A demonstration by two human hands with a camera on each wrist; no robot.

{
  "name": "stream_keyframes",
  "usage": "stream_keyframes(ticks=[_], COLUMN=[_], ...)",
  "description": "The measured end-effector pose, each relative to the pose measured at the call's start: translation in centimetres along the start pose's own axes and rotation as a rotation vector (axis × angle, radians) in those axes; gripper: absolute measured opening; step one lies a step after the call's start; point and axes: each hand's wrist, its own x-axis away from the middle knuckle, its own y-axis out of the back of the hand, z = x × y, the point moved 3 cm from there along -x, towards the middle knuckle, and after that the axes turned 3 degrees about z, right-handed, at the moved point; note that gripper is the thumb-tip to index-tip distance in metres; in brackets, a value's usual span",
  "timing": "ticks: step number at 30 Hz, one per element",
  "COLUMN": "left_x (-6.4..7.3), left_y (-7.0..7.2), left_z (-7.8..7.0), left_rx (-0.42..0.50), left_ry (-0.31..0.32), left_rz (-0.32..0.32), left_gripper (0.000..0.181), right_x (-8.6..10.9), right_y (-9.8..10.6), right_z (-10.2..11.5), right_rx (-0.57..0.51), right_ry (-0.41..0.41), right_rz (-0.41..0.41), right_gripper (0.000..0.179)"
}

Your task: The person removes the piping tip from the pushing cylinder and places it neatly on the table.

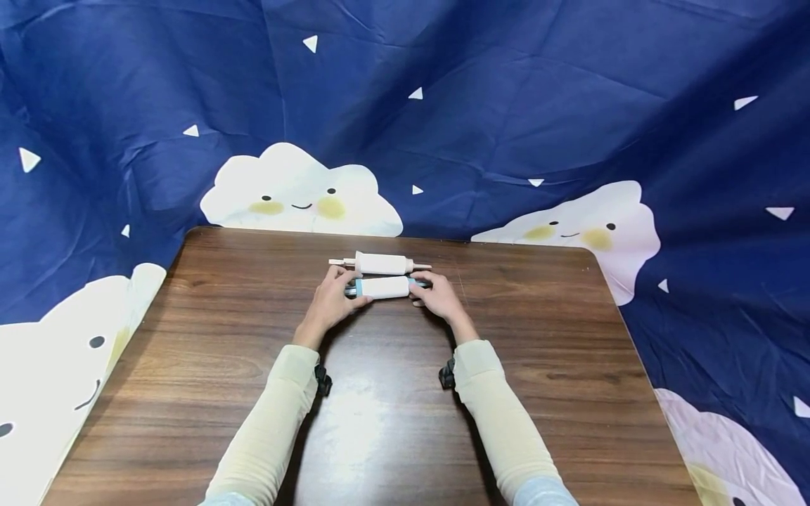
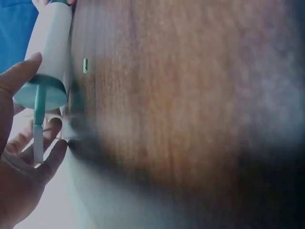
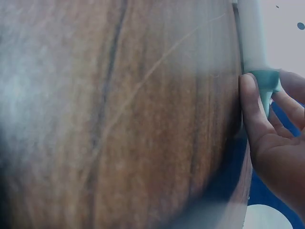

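A white cylinder (image 1: 384, 287) with teal end caps and a thin stem at each end lies level near the back of the wooden table. At its left end is my left hand (image 1: 330, 301), thumb on the near side and fingers on the far side. In the left wrist view the thumb presses near the teal cap (image 2: 50, 95), with the other fingers curved about the stem. My right hand (image 1: 439, 296) pinches the teal cap (image 3: 263, 76) at the other end. Just behind lies a second white cylinder (image 1: 382, 264) with pale ends and thin stems, parallel to the first.
The brown wooden table (image 1: 557, 379) has rounded corners, and its far edge runs close behind the cylinders. A blue curtain (image 1: 481, 91) with smiling clouds hangs around it. Black wrist cameras sit at both cuffs.
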Motion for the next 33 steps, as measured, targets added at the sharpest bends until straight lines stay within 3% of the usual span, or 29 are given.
stream_keyframes(ticks=[10, 18, 26, 33], left_x=[-0.2, -0.4, -0.1, 0.3], left_y=[-0.3, -0.3, 0.6, 1.0], left_z=[0.2, 0.3, 0.2, -0.1], left_rx=[0.04, 0.052, 0.063, 0.077], left_ry=[-0.058, -0.057, -0.087, -0.1], left_rz=[-0.035, -0.01, -0.025, -0.001], left_gripper=[0.052, 0.052, 0.051, 0.052], right_x=[0.0, -0.1, 0.1, 1.0], right_y=[-0.2, -0.1, -0.1, 0.2], right_z=[-0.1, -0.3, -0.4, -0.2], right_rx=[-0.057, -0.05, -0.105, -0.163], right_ry=[-0.013, -0.013, -0.003, -0.007], right_rz=[-0.023, -0.015, 0.022, 0.032], right_gripper=[0.033, 0.033, 0.031, 0.029])
